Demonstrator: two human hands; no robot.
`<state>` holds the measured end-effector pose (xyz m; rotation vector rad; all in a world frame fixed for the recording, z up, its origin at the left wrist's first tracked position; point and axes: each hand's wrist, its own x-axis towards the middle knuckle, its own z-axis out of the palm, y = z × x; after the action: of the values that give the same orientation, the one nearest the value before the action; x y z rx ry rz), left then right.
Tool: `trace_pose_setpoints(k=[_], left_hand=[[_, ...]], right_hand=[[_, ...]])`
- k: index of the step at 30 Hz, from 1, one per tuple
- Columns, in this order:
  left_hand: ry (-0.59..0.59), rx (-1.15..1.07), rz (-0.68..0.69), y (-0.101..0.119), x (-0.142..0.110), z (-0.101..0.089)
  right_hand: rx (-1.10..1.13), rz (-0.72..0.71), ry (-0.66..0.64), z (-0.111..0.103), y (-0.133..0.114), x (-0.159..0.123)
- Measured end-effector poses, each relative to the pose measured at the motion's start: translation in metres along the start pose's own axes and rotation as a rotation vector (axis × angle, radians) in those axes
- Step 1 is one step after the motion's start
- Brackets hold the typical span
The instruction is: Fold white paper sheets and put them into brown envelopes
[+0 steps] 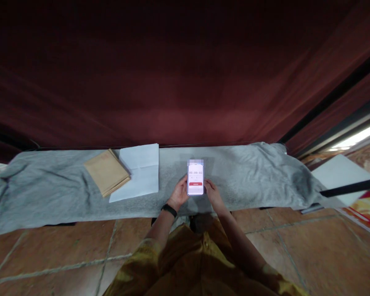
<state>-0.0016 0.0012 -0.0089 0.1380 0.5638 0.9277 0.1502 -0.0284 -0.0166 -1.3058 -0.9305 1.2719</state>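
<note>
A lit smartphone [195, 180] is held upright in front of me, its screen facing me with a timer at 00:00:03 and a red button. My left hand [180, 191], with a black band on its wrist, is closed around the phone's left side. At the right edge, my right hand [213, 193] grips the phone with bent fingers. Left of the hands lies a stack of brown paper envelopes [107, 172], partly on top of white sheets of paper [143, 170] that show fold creases.
A grey cloth [237, 176] covers the long narrow surface under the papers and phone. Behind it rises a dark red fabric wall [185, 90]. A black bar [351, 188] and a white panel [342, 176] stand at the right. Brown floor tiles [74, 242] show below.
</note>
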Motion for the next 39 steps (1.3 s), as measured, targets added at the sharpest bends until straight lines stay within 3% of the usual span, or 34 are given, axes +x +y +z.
trace_pose_setpoints(k=[4, 21, 31, 39], left_hand=[[-0.001, -0.001, 0.007, 0.000, -0.001, 0.001], [0.013, 0.025, 0.094, -0.008, 0.002, -0.008], [0.017, 0.040, 0.085, -0.007, 0.000, -0.009], [0.018, 0.046, 0.089, -0.007, 0.003, -0.013]], right_hand=[[0.106, 0.055, -0.020, 0.002, -0.004, -0.006], [0.423, 0.063, -0.048, 0.014, -0.008, -0.015], [0.394, 0.093, 0.005, 0.008, 0.003, -0.006], [0.377, 0.081, -0.044, 0.010, 0.001, -0.004]])
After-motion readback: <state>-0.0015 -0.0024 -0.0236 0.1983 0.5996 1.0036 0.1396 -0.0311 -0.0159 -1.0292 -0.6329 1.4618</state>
